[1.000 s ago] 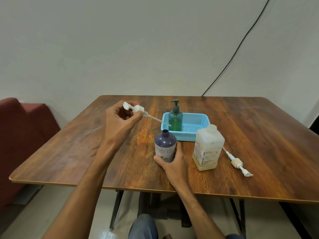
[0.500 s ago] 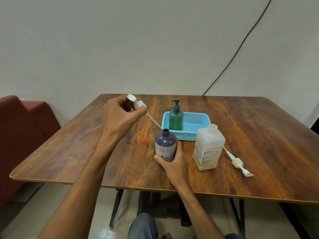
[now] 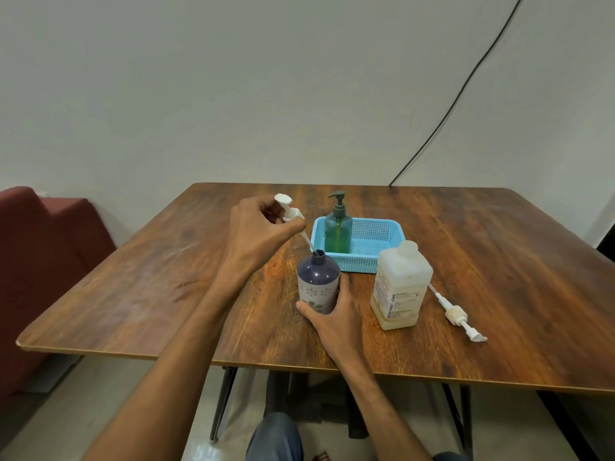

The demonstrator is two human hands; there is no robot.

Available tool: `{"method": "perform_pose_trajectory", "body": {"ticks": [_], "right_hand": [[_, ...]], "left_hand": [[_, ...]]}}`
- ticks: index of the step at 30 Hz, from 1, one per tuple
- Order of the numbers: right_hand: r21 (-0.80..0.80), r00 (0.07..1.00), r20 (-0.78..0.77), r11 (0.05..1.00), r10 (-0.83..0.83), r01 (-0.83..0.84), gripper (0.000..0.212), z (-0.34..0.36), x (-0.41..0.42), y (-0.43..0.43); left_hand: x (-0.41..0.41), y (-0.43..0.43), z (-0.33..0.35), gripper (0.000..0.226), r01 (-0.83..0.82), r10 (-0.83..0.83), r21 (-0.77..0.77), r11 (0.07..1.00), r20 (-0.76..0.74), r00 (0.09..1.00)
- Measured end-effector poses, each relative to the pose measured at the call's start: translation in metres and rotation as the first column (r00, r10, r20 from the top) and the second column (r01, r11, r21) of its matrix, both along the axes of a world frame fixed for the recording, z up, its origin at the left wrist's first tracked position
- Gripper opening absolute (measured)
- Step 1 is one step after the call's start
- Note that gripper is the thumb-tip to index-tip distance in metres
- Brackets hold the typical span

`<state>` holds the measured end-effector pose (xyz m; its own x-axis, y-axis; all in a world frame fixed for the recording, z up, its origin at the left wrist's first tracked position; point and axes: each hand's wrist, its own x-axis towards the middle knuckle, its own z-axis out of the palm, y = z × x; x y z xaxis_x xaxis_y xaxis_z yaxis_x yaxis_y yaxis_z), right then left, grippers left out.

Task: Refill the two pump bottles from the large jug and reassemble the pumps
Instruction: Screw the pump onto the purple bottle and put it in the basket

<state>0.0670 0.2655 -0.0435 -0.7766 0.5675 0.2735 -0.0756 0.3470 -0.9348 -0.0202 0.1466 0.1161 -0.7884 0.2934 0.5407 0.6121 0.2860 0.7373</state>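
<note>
Purple bottle (image 3: 318, 281) ctr frame, upright, neck open. White pump (image 3: 289, 210) up-left of it, tilted, tube tip at the mouth. Green bottle (image 3: 338, 227) behind, upright, pump on. Jug (image 3: 401, 287) right of ctr, upright; 2nd pump (image 3: 457, 316) flat at jug's right.

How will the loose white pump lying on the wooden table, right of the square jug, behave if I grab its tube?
The loose white plastic pump is probably light, being small and slim. Its thin dip tube would likely flex, so the thicker collar looks the safer grip. Pushed, the round collar may roll, though the sideways spout should stop it.
</note>
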Motion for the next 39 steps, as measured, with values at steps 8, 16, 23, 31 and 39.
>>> {"method": "perform_pose_trajectory", "body": {"ticks": [8,16,23,31,39], "right_hand": [[0.001,1.000,0.017,1.000,-0.005,0.005,0.089,0.002,-0.001,0.000],[-0.004,1.000,0.023,1.000,-0.017,0.017,0.088,0.001,0.000,-0.001],[-0.005,0.999,0.030,1.000,-0.018,0.018,0.090,-0.001,-0.001,-0.001],[-0.002,1.000,0.026,1.000,-0.017,0.017,0.089,0.000,-0.002,-0.002],[0.020,1.000,0.011,1.000,-0.020,0.020,0.089,-0.002,-0.001,0.000]], "left_hand": [[0.000,0.020,-0.023,0.010,0.053,-0.048,-0.112,0.992,0.055,0.997],[0.000,0.024,-0.025,0.014,0.080,-0.072,-0.195,0.978,0.049,0.996],[0.001,0.024,-0.034,0.011,0.115,-0.108,-0.268,0.957,0.041,0.993],[0.000,0.019,-0.040,0.018,0.202,-0.188,-0.296,0.934,0.074,0.979],[0.001,0.015,-0.056,0.031,0.219,-0.205,-0.104,0.970,0.132,0.970]]}}
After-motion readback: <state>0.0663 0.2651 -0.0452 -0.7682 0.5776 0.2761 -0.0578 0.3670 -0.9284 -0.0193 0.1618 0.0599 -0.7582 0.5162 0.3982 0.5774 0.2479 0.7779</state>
